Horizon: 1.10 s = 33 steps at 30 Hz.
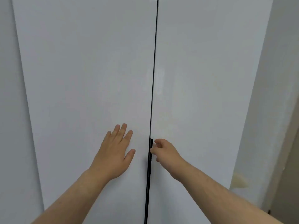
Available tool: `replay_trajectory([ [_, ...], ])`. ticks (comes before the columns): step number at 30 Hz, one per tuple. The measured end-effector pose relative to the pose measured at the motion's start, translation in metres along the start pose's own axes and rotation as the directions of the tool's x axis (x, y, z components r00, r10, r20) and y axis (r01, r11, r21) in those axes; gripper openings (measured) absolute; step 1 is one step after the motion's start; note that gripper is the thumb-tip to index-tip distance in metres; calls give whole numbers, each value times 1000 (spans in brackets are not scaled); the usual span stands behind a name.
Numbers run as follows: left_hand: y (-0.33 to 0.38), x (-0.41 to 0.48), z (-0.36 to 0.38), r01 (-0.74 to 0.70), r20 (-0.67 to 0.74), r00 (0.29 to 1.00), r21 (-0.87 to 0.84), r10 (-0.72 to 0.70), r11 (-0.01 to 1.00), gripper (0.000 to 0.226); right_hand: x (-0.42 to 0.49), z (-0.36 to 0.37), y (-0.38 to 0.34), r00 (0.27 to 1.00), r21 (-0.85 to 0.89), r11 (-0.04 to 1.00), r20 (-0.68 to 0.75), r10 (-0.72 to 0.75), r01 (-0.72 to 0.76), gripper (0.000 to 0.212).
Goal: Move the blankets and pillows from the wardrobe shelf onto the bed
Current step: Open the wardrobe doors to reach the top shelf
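Two tall glossy white wardrobe doors fill the view, both closed, with a thin dark gap between them. My left hand lies flat with fingers spread on the left door. My right hand curls its fingers at the dark handle strip on the inner edge of the right door. The shelf, blankets, pillows and bed are hidden.
Another white panel stands to the left of the doors. A pale wall runs along the right side, with a yellowish stain low on it.
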<state>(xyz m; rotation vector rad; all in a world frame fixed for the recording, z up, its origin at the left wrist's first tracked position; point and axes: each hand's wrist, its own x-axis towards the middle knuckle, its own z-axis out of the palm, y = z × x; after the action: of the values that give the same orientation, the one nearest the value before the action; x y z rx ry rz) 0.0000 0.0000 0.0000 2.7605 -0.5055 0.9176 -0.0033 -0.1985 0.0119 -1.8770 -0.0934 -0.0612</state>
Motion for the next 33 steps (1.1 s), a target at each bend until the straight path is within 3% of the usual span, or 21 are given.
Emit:
replay_trajectory([
  [3,-10,12,14,-13,7,1000,83,12,996,64,10,10,-2,999,-8,999,-20,-38,38,18],
  [9,-13,15,20,-25,0,1000,170,26,985,68,20,17,-6,995,32,999,-100,-5,8,14],
  [17,-20,14,23,-40,15,999,166,38,985,65,10,10,-1,997,75,997,-71,19,-14,18],
  [20,-14,14,24,13,25,1000,85,-16,996,62,-2,6,-2,999,94,995,-29,17,-14,21],
  [23,4,8,19,21,30,999,-191,-16,981,59,-20,-1,-3,1000,115,993,21,14,-16,26],
  [25,20,6,9,91,81,995,-478,-59,874,54,-30,-4,-2,999,131,991,51,17,-23,30],
  [28,52,8,-18,210,158,978,-792,-138,574,47,-51,-16,0,996,147,989,91,12,-25,34],
  [30,72,12,-37,230,179,970,-887,-161,400,45,-64,-23,1,993,142,990,121,3,-20,34],
  [33,103,11,-60,194,159,975,-948,-155,252,43,-86,-34,2,989,145,989,147,-11,-11,34],
])
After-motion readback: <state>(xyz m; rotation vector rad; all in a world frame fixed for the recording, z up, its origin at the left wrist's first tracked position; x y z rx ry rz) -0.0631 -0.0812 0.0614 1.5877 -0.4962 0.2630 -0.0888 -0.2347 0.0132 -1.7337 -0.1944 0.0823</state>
